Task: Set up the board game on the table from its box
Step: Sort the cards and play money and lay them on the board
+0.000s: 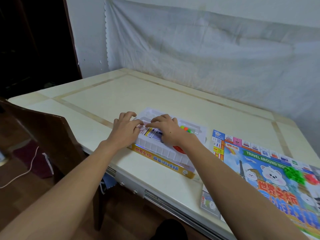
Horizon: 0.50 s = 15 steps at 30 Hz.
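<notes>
Two bare hands work at the middle of the frame, over a wide cream stone-topped counter [121, 94] with tan inlaid bands. We go from the largest thing down.

At the lower right lies the unfolded game board [270, 172], printed in blue with cartoon bears and a border of flag squares, already flat on the counter. A loose heap of small green plastic pieces [293, 174] and something red beside it rest on the board's right part.

Left of the board, near but apart from it, sits the yellow-sided cardboard game box [164, 161], and in it a white moulded plastic tray [161, 151], its long axis running from upper left to lower right. Small bright round tokens [186, 129] sit in a pocket toward the tray's right end.

The stack of printed cards [153, 132] lies in the tray's left compartment, directly under our fingers. Our left hand [125, 129] rests at the tray's left edge, fingers curled toward the stack; our right hand [166, 129] covers the cards from above, fingertips pressed down. Neither grip looks clenched; whether either has truly caught the cards, we cannot tell.

We judge the stack must come up and then rightward toward the board, so the right hand is better placed to carry it.
</notes>
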{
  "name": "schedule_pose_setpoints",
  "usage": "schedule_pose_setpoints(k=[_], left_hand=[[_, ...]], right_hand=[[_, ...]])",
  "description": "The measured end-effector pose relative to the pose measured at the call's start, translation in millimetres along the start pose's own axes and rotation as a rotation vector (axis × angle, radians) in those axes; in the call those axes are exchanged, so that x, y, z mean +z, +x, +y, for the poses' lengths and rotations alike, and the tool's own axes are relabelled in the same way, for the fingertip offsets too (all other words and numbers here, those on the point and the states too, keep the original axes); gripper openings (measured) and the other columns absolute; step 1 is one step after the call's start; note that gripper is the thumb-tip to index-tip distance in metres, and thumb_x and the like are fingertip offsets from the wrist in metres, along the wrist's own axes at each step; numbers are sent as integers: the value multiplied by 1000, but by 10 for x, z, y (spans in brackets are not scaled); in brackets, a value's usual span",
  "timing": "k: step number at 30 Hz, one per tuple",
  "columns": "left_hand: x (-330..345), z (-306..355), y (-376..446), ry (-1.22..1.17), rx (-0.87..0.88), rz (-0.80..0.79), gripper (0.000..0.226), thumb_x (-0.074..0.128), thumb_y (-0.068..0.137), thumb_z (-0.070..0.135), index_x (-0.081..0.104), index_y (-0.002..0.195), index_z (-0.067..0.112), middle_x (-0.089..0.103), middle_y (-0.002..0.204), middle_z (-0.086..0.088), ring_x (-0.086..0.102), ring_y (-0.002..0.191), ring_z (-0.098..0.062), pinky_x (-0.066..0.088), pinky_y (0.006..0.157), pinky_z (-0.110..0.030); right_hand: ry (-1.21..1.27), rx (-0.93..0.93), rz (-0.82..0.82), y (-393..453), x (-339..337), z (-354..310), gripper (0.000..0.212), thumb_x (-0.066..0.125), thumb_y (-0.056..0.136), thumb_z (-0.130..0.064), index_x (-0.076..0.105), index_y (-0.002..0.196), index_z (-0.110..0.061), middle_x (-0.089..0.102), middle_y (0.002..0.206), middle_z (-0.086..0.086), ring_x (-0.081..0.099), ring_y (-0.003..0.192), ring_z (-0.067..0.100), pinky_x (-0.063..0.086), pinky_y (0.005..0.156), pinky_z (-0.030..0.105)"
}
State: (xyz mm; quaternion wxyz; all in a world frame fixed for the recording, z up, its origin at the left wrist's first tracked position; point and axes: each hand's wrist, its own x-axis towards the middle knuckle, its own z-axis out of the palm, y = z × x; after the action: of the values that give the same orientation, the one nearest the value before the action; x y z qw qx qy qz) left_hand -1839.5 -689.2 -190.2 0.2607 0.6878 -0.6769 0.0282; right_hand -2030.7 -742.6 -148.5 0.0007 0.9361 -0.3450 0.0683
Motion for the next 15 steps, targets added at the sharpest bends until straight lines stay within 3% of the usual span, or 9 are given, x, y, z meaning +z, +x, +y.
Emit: schedule_pose_setpoints(k=[6, 11, 15], left_hand=[[-24, 61, 47, 34, 45, -123, 34, 47, 98, 16, 73, 111, 33, 43, 142, -3, 30, 130, -28, 31, 97, -44], [-16, 76, 33, -2, 20, -95, 33, 46, 97, 12, 71, 114, 26, 44, 141, -4, 33, 129, -29, 33, 98, -45], [-15, 77, 27, -18, 19, -104, 34, 45, 98, 11, 71, 115, 26, 44, 141, -5, 32, 130, -29, 33, 98, -45]], right_hand=[[35, 45, 1, -15, 31, 20, 41, 60, 82, 1, 67, 112, -26, 52, 128, 0, 35, 121, 28, 23, 78, 36], [48, 44, 34, -18, 42, 3, 51, 56, 83, 4, 63, 122, -27, 53, 128, 0, 36, 118, 27, 22, 77, 35], [36, 23, 42, -13, 79, -32, 42, 57, 88, -2, 67, 118, -30, 53, 126, -2, 36, 117, 26, 22, 77, 35]])
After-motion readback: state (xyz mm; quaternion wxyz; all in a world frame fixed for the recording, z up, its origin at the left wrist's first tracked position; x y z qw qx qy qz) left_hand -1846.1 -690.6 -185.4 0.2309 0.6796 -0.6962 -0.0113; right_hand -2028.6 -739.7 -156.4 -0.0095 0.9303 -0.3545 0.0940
